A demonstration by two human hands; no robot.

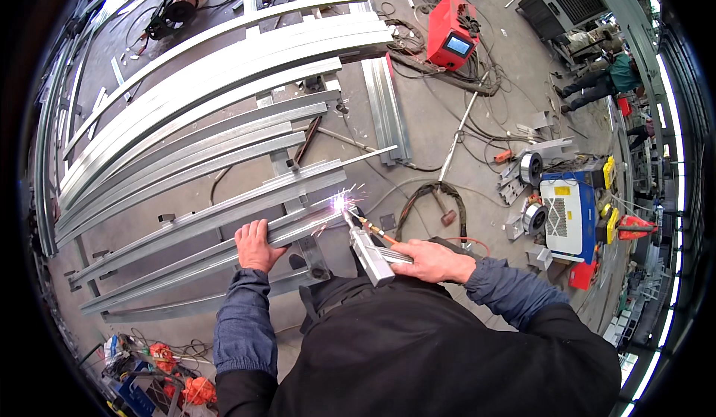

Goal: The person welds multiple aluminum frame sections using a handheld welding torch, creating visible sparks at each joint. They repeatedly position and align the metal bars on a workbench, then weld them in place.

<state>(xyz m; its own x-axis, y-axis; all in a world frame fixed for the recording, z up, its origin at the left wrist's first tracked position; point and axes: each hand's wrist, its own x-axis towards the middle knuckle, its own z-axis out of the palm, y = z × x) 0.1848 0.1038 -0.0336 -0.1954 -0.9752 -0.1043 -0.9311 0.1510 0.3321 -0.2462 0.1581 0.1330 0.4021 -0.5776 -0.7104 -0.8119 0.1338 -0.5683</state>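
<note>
In my right hand is a handheld welding gun, a grey, boxy tool with a slim nozzle pointing away from me. A bright white-violet spark flares at its tip, against the near end of a galvanized steel profile. My left hand grips that same profile from above, a short way left of the spark, fingers over its far edge. An orange-and-brass hose fitting lies beside the nozzle. Glare hides the exact spot where tip and metal meet.
Several long steel profiles lie across a frame beyond my hands. A red machine with a screen stands far off. Right are a hammer, coiled cable, wire spools and a blue-white machine. Another person is farther right.
</note>
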